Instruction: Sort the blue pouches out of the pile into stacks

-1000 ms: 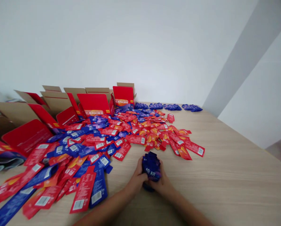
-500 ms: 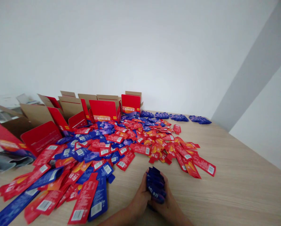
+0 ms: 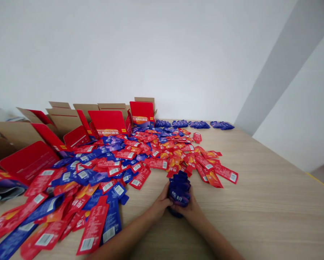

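A stack of dark blue sachets (image 3: 179,191) is clasped between my two hands just above or on the wooden table (image 3: 259,216). My left hand (image 3: 162,202) wraps its left side, thumb toward the front. My right hand (image 3: 191,206) closes on the right side, its thumb lying across the lower front. White characters show on the top sachet; the fingers behind the stack are hidden. Beyond the hands spreads a loose heap of red sachets (image 3: 158,164) and blue sachets (image 3: 97,177), several with barcodes facing up.
Open red cartons (image 3: 107,121) with brown flaps stand along the back left. Neat groups of blue sachets (image 3: 198,124) lie in a row by the wall. At the left edge sits grey crumpled packaging (image 3: 4,195). The table's right edge slants away toward the wall.
My hands have moved forward, away from my body, with the blue stack, and more of both forearms shows. The view has shifted slightly right. The heap looks the same.
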Tool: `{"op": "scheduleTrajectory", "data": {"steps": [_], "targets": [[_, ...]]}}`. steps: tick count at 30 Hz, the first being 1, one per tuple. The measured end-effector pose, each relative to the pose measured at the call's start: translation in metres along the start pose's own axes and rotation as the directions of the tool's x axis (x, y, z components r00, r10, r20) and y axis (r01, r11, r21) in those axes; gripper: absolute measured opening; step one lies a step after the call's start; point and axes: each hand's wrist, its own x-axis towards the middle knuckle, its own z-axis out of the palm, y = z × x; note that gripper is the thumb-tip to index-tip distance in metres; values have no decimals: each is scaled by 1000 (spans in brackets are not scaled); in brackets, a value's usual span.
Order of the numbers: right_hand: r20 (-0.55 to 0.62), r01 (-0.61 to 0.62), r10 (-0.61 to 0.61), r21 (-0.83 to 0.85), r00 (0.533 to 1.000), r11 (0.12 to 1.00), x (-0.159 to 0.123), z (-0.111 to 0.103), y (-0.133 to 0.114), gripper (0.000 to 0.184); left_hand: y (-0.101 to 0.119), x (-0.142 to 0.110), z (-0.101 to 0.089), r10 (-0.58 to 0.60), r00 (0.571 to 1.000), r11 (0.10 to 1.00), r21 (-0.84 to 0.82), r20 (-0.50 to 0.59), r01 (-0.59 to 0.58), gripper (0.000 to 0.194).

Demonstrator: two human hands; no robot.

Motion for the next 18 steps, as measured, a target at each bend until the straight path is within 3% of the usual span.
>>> {"op": "scheduleTrajectory", "data": {"steps": [4, 9, 13, 18], "targets": [[-51, 18, -21, -61, 998, 998, -3, -2, -3, 73, -7, -4, 2, 49, 998, 995, 90, -37, -46, 75], [-112, 200, -229, -226, 967, 953, -8, -8, 1, 69, -20, -6, 7, 114, 993, 983, 146, -32, -109, 65], [-121, 145, -170, -191, 978, 971, -3, -11, 7, 71, -32, 5, 6, 86, 995, 989, 129, -56, -78, 60], [-175, 106, -108, -20, 979, 994, -4, -6, 26, 75, -45, 14, 9, 62, 998, 997, -33, -27, -63, 65]]}}
